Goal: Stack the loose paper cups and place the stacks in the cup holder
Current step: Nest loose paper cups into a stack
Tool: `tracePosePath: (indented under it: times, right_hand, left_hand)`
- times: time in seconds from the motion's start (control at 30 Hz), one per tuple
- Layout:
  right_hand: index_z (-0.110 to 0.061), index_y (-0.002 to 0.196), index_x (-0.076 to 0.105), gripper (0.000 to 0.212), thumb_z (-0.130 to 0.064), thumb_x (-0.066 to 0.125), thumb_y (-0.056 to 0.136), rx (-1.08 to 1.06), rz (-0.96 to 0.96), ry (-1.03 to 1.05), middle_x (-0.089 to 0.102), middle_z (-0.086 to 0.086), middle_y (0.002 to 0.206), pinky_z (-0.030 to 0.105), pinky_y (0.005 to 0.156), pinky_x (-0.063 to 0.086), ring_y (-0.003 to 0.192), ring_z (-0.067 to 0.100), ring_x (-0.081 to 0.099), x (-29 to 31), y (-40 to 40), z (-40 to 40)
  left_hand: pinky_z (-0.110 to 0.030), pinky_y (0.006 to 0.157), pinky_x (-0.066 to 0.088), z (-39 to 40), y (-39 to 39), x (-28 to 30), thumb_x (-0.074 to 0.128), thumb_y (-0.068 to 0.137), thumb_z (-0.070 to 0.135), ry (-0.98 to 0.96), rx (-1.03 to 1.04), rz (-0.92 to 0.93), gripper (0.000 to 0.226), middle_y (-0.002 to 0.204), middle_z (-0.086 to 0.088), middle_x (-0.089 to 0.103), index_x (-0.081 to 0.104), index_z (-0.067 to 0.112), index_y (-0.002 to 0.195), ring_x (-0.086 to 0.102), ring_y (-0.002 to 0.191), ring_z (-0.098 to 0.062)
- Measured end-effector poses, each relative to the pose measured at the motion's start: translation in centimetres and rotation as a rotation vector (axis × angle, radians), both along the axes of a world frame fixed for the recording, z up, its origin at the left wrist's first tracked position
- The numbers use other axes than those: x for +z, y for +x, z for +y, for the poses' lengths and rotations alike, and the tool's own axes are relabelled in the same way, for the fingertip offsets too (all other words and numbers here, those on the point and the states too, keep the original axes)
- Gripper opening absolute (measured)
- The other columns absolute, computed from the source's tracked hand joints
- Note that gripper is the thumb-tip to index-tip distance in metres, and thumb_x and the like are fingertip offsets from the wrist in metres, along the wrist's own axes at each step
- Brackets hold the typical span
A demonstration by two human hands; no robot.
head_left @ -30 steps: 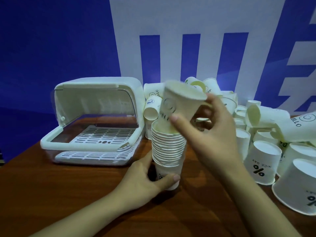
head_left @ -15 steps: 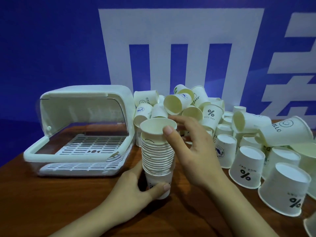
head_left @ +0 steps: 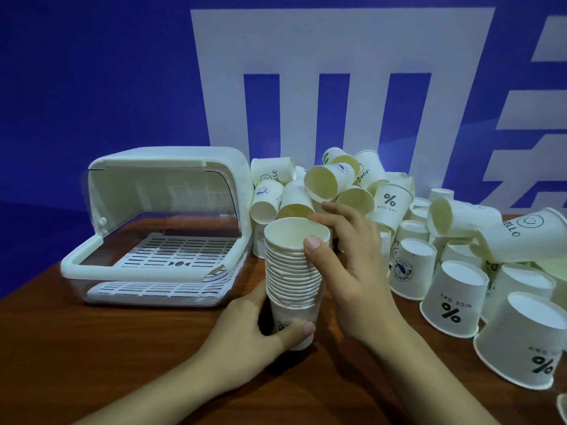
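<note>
Mid-task: tall nested stack of white paper cups (head_left: 293,271) upright on brown wooden table (head_left: 92,348), left hand (head_left: 254,326) gripping base, right hand (head_left: 346,271) pinching top rim. White plastic lidded cup holder (head_left: 159,228) open, holding none; heap of loose white paper cups (head_left: 445,256) unstacked.

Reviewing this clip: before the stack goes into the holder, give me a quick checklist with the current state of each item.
1. Left hand grips the base of the cup stack: ok.
2. Right hand steadies the top cup: ok.
3. Stack nested straight: ok.
4. Cup holder lid raised, tray bare: ok.
5. Loose cups all stacked: not ok, many remain.
6. Stack fits holder: cannot tell.
</note>
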State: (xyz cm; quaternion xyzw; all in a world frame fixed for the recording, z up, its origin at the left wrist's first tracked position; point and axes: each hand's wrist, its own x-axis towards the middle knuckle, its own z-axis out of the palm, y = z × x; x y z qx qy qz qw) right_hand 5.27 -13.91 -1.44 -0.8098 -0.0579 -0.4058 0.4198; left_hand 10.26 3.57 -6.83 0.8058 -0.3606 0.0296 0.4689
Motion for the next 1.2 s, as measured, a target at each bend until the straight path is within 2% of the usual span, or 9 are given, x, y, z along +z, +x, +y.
tracePosePath:
  times: [0.1,0.4,0.5,0.6,0.7,0.83,0.93,1.1,1.2]
  right_hand:
    - [-0.029,0.126,0.068,0.056,-0.063,0.044,0.088,0.010,0.009,-0.001,0.049,-0.012,0.143,0.022,0.113,0.026,0.141,0.008,0.033,-0.2,0.3,0.0]
    - [-0.038,0.123,0.065,0.042,-0.056,0.036,0.099,0.148,-0.047,0.153,0.065,-0.015,0.122,0.037,0.104,0.044,0.123,0.011,0.057,-0.7,0.4,0.0]
    - [-0.018,0.097,0.073,0.052,-0.050,0.032,0.101,0.014,-0.068,0.121,0.069,-0.007,0.097,0.035,0.088,0.046,0.101,0.015,0.062,-0.3,0.5,-1.3]
    - [-0.023,0.086,0.067,0.036,-0.051,0.046,0.095,-0.290,0.062,-0.043,0.065,-0.006,0.090,0.036,0.080,0.041,0.093,0.018,0.057,0.2,0.5,-3.3]
    - [-0.016,0.114,0.069,0.032,-0.040,0.056,0.096,-0.561,0.324,-0.258,0.070,0.006,0.116,0.046,0.099,0.041,0.126,0.032,0.051,0.1,0.6,-5.0]
    - [-0.009,0.159,0.022,0.081,-0.047,0.054,0.094,-0.723,0.757,-0.418,0.033,0.031,0.158,0.051,0.123,0.015,0.156,0.046,-0.001,-0.5,0.1,-5.6]
    - [-0.009,0.162,-0.002,0.099,-0.047,0.057,0.093,-0.740,0.844,-0.476,0.027,0.029,0.160,0.050,0.121,0.019,0.153,0.045,0.013,-0.5,-0.3,-5.2]
    - [-0.020,0.133,0.052,0.061,-0.050,0.072,0.083,-0.802,0.708,-0.568,0.035,0.012,0.136,0.046,0.098,0.032,0.126,0.035,0.030,0.8,-0.5,-3.6]
    - [-0.022,0.120,0.053,0.055,-0.047,0.079,0.079,-0.723,0.805,-0.521,0.037,0.012,0.142,0.045,0.096,0.039,0.128,0.038,0.037,0.9,-0.6,-3.4]
  left_hand:
    - [-0.014,0.099,0.046,0.0,-0.1,0.1,0.081,0.084,0.050,0.004,0.017,-0.008,0.058,0.127,0.035,0.066,0.057,0.041,0.136,0.060,0.120,0.012]
    - [-0.029,0.101,0.051,0.2,-0.1,0.1,0.081,0.082,0.055,0.034,0.054,-0.008,0.057,0.124,0.032,0.069,0.062,0.038,0.133,0.062,0.119,0.010]
    - [-0.025,0.097,0.050,0.3,-0.1,0.1,0.078,0.079,0.061,0.036,0.057,-0.005,0.057,0.121,0.033,0.070,0.063,0.039,0.129,0.063,0.116,0.010]
    - [-0.017,0.096,0.047,0.4,-0.1,0.1,0.080,0.080,0.059,0.042,0.062,-0.007,0.057,0.123,0.036,0.067,0.062,0.040,0.131,0.060,0.117,0.013]
    - [-0.009,0.094,0.046,0.4,-0.1,0.1,0.081,0.080,0.056,0.048,0.058,0.003,0.057,0.122,0.037,0.067,0.061,0.041,0.132,0.060,0.117,0.014]
    - [-0.002,0.091,0.043,0.5,0.0,0.1,0.081,0.080,0.054,0.033,0.041,0.024,0.058,0.123,0.039,0.066,0.061,0.041,0.133,0.060,0.117,0.014]
    - [-0.002,0.092,0.043,0.6,0.0,0.2,0.079,0.079,0.057,0.028,0.023,0.028,0.061,0.125,0.040,0.064,0.059,0.041,0.134,0.059,0.119,0.014]
    - [-0.010,0.097,0.046,0.6,0.1,0.2,0.082,0.082,0.052,0.022,0.026,0.025,0.060,0.126,0.037,0.065,0.059,0.040,0.137,0.059,0.119,0.014]
    - [-0.015,0.100,0.047,0.6,0.2,0.2,0.082,0.082,0.054,0.028,0.027,0.025,0.062,0.127,0.036,0.065,0.058,0.041,0.138,0.059,0.120,0.014]
